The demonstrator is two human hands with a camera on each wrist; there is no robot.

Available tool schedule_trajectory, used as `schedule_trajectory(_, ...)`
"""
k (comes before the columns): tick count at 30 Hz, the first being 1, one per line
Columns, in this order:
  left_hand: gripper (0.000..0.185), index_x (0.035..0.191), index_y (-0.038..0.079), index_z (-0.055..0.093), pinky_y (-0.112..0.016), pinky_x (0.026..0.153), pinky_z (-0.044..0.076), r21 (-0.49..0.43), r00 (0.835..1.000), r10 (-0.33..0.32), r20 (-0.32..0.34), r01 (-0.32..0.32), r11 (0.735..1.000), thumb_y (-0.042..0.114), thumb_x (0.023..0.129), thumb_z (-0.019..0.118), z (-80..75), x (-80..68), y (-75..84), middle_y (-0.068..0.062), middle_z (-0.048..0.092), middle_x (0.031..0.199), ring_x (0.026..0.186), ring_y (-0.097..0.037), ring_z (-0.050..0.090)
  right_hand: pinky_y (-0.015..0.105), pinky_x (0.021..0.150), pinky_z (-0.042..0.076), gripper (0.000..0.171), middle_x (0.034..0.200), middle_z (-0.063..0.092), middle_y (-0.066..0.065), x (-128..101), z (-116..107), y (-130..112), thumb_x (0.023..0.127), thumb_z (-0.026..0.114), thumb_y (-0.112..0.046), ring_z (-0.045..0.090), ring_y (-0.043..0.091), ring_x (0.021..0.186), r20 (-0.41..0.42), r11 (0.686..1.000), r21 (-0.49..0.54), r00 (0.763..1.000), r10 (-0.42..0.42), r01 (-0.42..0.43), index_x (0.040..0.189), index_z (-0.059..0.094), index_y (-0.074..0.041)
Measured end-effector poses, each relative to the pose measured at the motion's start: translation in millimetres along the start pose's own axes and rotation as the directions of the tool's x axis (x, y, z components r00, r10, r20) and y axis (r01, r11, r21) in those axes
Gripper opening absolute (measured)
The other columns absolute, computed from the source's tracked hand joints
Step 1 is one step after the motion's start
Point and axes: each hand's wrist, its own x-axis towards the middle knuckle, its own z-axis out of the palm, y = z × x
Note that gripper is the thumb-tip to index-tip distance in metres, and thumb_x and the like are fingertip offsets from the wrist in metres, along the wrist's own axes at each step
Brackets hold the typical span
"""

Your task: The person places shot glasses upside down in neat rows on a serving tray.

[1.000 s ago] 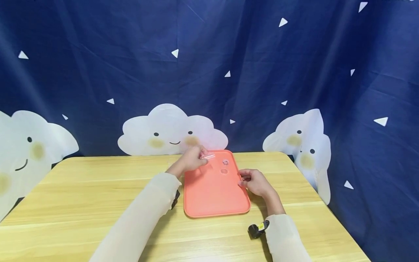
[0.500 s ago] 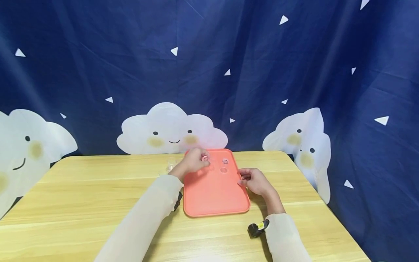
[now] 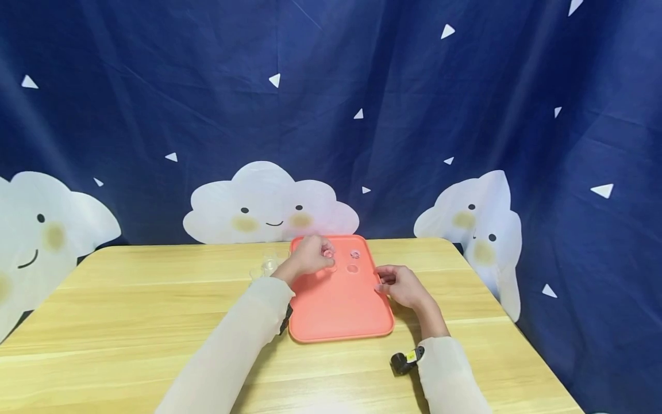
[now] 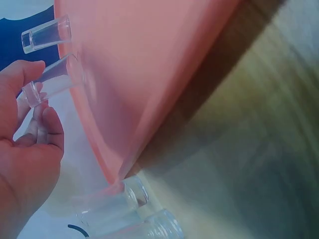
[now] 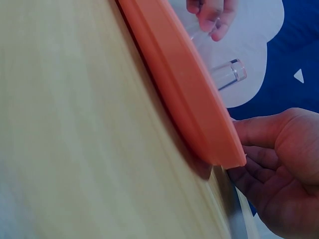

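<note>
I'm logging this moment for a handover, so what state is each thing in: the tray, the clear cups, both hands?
Coral tray: flat on the wooden table.
Clear cup: standing on the tray, pinched at its rim by the left hand.
Second clear cup: standing free on the tray.
Clear cups off the tray: on the table at the tray's left edge.
Right hand: fingers on the tray's right rim.

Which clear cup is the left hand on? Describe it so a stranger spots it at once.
On the wooden table lies an orange tray; look at its far left corner. The small clear cup there is pinched by the left hand, while two other cups sit untouched to its right.
</note>
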Motion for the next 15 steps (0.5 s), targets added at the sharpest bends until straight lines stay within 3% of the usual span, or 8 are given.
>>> schedule_trajectory(4,0.024,0.068,0.012,0.051,-0.026,0.069,0.036,-0.044,0.999,-0.032,0.021,0.033,0.998,0.000,0.078,0.069,2.0,-1.1,2.9,0.004,0.041,0.063,0.066,-0.010,0.041,0.040,0.089,0.057,0.039,0.108,0.072,0.008,0.9,0.9,1.0,0.092,0.071,0.001,0.066,0.022,0.098,-0.001,1.000,0.000,1.000,-0.002,0.002,0.130,0.067,0.001)
schedule_trajectory(15,0.020,0.074,0.011,0.058,-0.025,0.071,0.041,-0.112,0.996,-0.083,0.032,0.086,0.990,-0.002,0.079,0.073,9.5,0.1,4.7,0.004,0.048,0.067,0.069,-0.012,0.048,0.040,0.089,0.057,0.039,0.108,0.072,0.008,0.8,0.8,0.9,0.091,0.071,0.001,0.065,0.022,0.098,-0.002,1.000,0.001,1.000,0.001,-0.001,0.130,0.067,0.001)
